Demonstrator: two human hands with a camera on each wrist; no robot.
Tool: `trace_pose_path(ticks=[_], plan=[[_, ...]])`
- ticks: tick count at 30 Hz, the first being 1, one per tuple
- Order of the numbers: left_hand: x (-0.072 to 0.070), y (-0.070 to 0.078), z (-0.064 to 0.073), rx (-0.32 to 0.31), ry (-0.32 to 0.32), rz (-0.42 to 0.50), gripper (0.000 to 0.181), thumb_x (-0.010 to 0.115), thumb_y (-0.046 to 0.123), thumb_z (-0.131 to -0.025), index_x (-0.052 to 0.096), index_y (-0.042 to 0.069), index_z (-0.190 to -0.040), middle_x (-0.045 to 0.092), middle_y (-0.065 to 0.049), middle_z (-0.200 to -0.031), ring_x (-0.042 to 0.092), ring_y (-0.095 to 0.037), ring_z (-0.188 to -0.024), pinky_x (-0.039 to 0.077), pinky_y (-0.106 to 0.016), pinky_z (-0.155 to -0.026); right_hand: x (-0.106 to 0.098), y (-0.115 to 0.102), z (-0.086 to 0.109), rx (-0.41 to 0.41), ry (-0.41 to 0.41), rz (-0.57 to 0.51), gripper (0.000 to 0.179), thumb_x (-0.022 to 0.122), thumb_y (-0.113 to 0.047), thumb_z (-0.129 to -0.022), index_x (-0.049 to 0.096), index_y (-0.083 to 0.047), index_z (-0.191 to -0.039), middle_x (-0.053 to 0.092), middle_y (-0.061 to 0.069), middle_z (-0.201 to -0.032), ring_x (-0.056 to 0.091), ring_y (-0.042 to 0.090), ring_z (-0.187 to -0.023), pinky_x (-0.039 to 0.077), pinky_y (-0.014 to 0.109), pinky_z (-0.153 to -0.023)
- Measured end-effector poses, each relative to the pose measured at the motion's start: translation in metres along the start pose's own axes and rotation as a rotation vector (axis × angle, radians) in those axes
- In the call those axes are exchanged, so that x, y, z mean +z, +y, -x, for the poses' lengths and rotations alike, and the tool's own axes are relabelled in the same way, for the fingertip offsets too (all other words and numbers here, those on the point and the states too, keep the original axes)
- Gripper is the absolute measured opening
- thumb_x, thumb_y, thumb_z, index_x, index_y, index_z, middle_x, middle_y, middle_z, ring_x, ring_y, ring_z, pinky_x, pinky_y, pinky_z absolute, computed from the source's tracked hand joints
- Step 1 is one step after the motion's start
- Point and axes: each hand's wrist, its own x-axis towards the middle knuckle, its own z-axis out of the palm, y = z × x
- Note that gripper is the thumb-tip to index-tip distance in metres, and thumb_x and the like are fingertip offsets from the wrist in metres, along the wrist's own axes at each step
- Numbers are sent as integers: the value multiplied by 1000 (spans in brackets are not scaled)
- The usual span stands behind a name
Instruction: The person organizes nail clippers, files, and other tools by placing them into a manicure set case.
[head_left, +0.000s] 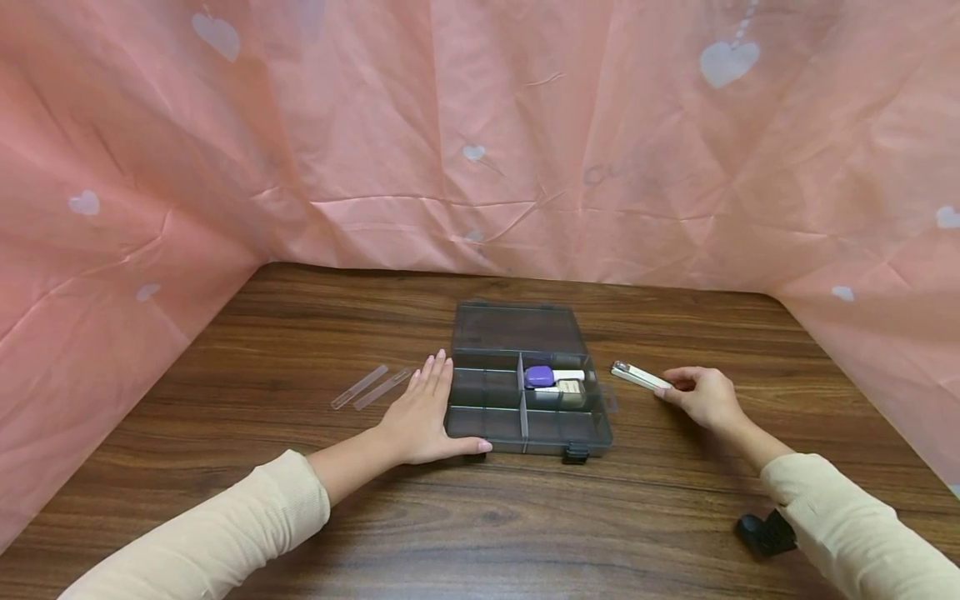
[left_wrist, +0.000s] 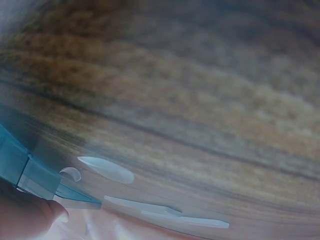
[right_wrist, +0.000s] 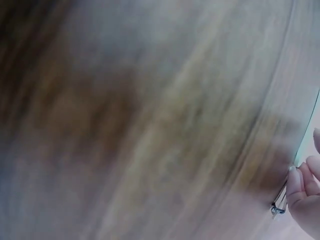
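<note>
A smoky grey plastic organizer box (head_left: 487, 425) lies on the table, its lid (head_left: 517, 327) folded back on the far side. My left hand (head_left: 422, 421) rests against the box's left edge, fingers straight and thumb along the front edge. In one compartment lie a purple nail polish bottle (head_left: 538, 377) and a beige nail polish bottle (head_left: 572, 393), both with white caps. To the right of the box, my right hand (head_left: 705, 396) pinches the near end of a white nail clipper (head_left: 637, 376). The clipper's metal end (right_wrist: 278, 209) shows in the right wrist view.
Two clear plastic strips (head_left: 360, 387) lie left of the box. A black object (head_left: 765, 533) is beside the right sleeve. Pink fabric (head_left: 510, 108) with white hearts hangs behind the wooden table (head_left: 480, 533) and along both sides.
</note>
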Motion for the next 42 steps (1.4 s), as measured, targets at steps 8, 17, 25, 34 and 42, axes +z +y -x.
trace_pose_path(ticks=[8, 17, 25, 34, 42], plan=[[-1, 0, 0, -3, 0, 1, 122, 51, 80, -70, 6, -2, -148, -4, -18, -156, 0, -29, -145, 9, -43, -118, -3, -4, -5, 11, -86, 42, 32, 69, -13, -82, 64, 11, -101, 65, 21, -85, 56, 18, -72, 42, 26, -58], [0, 1, 0, -5, 0, 4, 122, 51, 79, -70, 6, -2, -148, -3, -18, -156, 0, -30, -145, 9, -43, -118, -3, -4, -6, -55, -59, 63, 18, 69, -7, -79, 66, 9, -87, 64, 15, -75, 53, 12, -67, 40, 26, -59], [-1, 1, 0, 0, -6, 4, 121, 52, 79, -70, 5, -2, -148, -3, -18, -156, 0, -30, -145, 9, -43, -118, -3, 0, -7, -103, -63, 58, 18, 69, -8, -80, 66, 9, -86, 65, 14, -73, 52, 11, -66, 41, 25, -57], [-2, 1, 0, 0, -7, 2, 121, 52, 78, -70, 5, -3, -147, -3, -19, -155, -1, -30, -145, 8, -43, -118, -7, 2, -7, -145, -70, 42, 17, 67, -8, -82, 65, 9, -87, 66, 14, -75, 55, 11, -68, 41, 22, -55], [0, 1, 0, 5, 2, 4, 122, 52, 78, -70, 6, -3, -147, -2, -19, -155, 0, -31, -145, 9, -44, -118, -10, 1, -5, -149, -52, 38, 18, 67, -8, -82, 65, 9, -87, 66, 12, -75, 51, 5, -65, 41, 20, -55]])
